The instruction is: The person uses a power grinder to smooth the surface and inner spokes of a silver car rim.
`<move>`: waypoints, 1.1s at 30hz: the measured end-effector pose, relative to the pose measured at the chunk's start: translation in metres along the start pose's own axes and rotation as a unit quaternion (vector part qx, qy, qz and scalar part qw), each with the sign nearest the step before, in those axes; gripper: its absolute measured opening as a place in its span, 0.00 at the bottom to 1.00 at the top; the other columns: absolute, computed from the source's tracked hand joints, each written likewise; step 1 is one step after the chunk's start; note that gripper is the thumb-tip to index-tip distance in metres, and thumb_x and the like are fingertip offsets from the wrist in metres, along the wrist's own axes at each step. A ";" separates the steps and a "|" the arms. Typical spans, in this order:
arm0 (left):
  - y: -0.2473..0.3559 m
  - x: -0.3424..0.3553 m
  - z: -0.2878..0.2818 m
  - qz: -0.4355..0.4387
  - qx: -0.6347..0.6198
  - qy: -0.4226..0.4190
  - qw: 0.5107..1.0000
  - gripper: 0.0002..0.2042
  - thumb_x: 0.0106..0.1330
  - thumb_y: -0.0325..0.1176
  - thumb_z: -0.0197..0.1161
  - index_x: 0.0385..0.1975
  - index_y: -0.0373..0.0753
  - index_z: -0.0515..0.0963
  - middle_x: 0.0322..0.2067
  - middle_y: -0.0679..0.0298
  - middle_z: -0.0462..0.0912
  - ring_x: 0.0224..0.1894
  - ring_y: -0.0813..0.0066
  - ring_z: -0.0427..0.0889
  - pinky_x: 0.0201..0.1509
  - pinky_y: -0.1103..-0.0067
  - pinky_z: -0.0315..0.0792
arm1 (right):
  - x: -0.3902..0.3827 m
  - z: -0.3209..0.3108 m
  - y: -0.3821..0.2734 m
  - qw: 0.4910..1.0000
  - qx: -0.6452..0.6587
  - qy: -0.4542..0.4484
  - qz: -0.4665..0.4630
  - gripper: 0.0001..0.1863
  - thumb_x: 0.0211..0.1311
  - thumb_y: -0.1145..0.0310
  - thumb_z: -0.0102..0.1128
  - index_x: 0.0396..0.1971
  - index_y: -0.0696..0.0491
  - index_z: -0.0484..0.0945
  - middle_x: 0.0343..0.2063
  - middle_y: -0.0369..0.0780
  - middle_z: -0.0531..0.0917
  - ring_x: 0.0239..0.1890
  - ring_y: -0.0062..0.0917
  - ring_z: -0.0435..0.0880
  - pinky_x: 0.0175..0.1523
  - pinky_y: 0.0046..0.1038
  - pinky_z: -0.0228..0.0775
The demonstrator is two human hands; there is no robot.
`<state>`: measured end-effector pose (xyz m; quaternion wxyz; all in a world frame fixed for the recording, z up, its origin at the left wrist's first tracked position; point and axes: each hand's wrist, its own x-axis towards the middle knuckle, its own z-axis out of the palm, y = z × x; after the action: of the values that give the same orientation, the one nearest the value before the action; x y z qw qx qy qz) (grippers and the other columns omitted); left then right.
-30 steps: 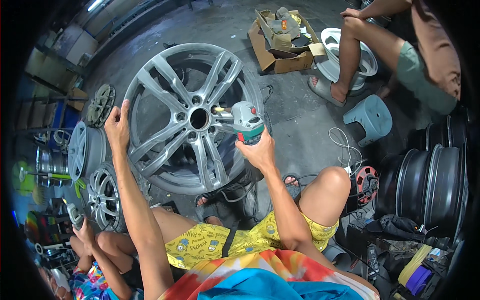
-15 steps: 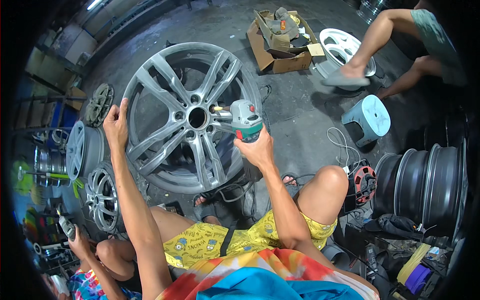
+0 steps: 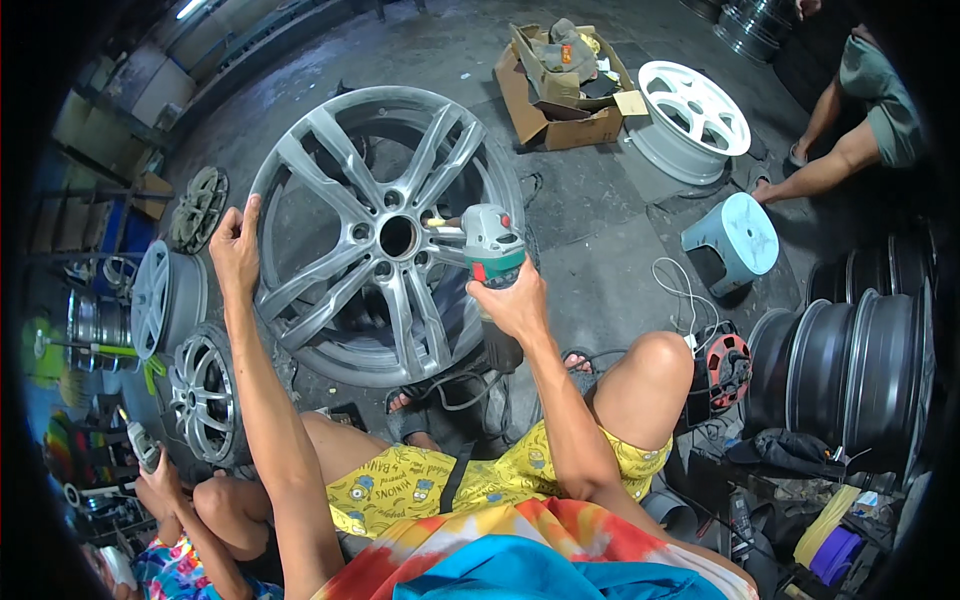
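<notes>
In front of me a large silver-grey alloy wheel (image 3: 330,155) with split spokes stands tilted, its face toward me. My left hand (image 3: 235,250) is closed on the left edge of its rim, thumb up, the fingers partly hidden. A grey and green die grinder (image 3: 490,235) with red buttons is gripped in my right hand (image 3: 512,300) at the wheel's right side. The grinder's thin tip reaches toward a bolt hole right of the centre bore; whether it touches the metal I cannot tell.
A cardboard box (image 3: 575,125) of odds and ends and a white wheel (image 3: 690,120) lie beyond. A light-blue stool (image 3: 735,245), cable reel (image 3: 722,370) and dark rims (image 3: 820,370) stand right. One co-worker stands far right; another, lower left, holds a rotary tool (image 3: 143,447).
The co-worker at the far right has stepped away from the white wheel, which now shows fully. The other co-worker's tool has shifted slightly. My hands and the wheel have hardly moved.
</notes>
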<state>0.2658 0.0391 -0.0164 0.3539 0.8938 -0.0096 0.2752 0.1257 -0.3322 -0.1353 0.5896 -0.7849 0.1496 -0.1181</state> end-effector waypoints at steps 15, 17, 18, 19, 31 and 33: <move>0.005 -0.001 -0.001 0.005 -0.007 0.001 1.000 0.29 0.73 0.50 0.68 0.20 0.36 0.60 0.21 0.72 0.55 0.27 0.81 0.54 0.29 0.77 0.53 | 0.014 -0.003 -0.005 0.999 -0.032 -0.011 0.005 0.36 0.41 0.60 0.78 0.52 0.60 0.78 0.44 0.51 0.88 0.47 0.44 0.88 0.56 0.40 0.78; 0.006 -0.002 -0.001 0.000 -0.008 -0.001 1.000 0.29 0.73 0.49 0.68 0.20 0.36 0.60 0.21 0.72 0.55 0.27 0.81 0.54 0.29 0.77 0.53 | 0.016 -0.003 -0.005 0.999 -0.040 -0.021 0.002 0.37 0.41 0.59 0.78 0.52 0.61 0.77 0.44 0.51 0.87 0.48 0.45 0.88 0.56 0.40 0.78; 0.006 -0.002 -0.001 -0.005 -0.009 -0.003 1.000 0.29 0.73 0.49 0.68 0.20 0.36 0.60 0.21 0.73 0.55 0.27 0.81 0.54 0.29 0.77 0.53 | 0.017 -0.003 -0.005 0.999 -0.040 -0.021 0.001 0.37 0.41 0.59 0.78 0.52 0.61 0.77 0.44 0.51 0.87 0.48 0.45 0.88 0.56 0.40 0.78; 0.006 -0.002 0.000 -0.005 -0.009 -0.002 1.000 0.29 0.73 0.49 0.68 0.20 0.36 0.60 0.21 0.73 0.55 0.27 0.81 0.54 0.29 0.77 0.53 | 0.017 -0.003 -0.004 0.999 -0.043 -0.021 0.002 0.37 0.40 0.59 0.78 0.52 0.61 0.77 0.44 0.52 0.87 0.48 0.45 0.88 0.57 0.40 0.78; 0.005 0.000 0.001 -0.001 -0.013 0.004 1.000 0.29 0.73 0.49 0.68 0.19 0.37 0.59 0.21 0.73 0.54 0.27 0.82 0.53 0.29 0.77 0.50 | 0.013 -0.006 -0.003 0.999 -0.038 -0.006 -0.017 0.36 0.41 0.59 0.77 0.51 0.61 0.78 0.43 0.51 0.88 0.47 0.45 0.89 0.55 0.39 0.79; 0.004 0.000 0.000 0.003 -0.014 0.002 1.000 0.29 0.73 0.49 0.68 0.19 0.37 0.59 0.21 0.73 0.54 0.27 0.82 0.53 0.29 0.77 0.50 | 0.009 -0.005 -0.001 1.000 -0.025 -0.009 -0.015 0.35 0.41 0.59 0.77 0.51 0.61 0.78 0.43 0.51 0.88 0.47 0.44 0.89 0.55 0.39 0.79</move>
<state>0.2649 0.0358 -0.0140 0.3655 0.8881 -0.0156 0.2784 0.1323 -0.3401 -0.1330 0.5689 -0.8029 0.1352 -0.1162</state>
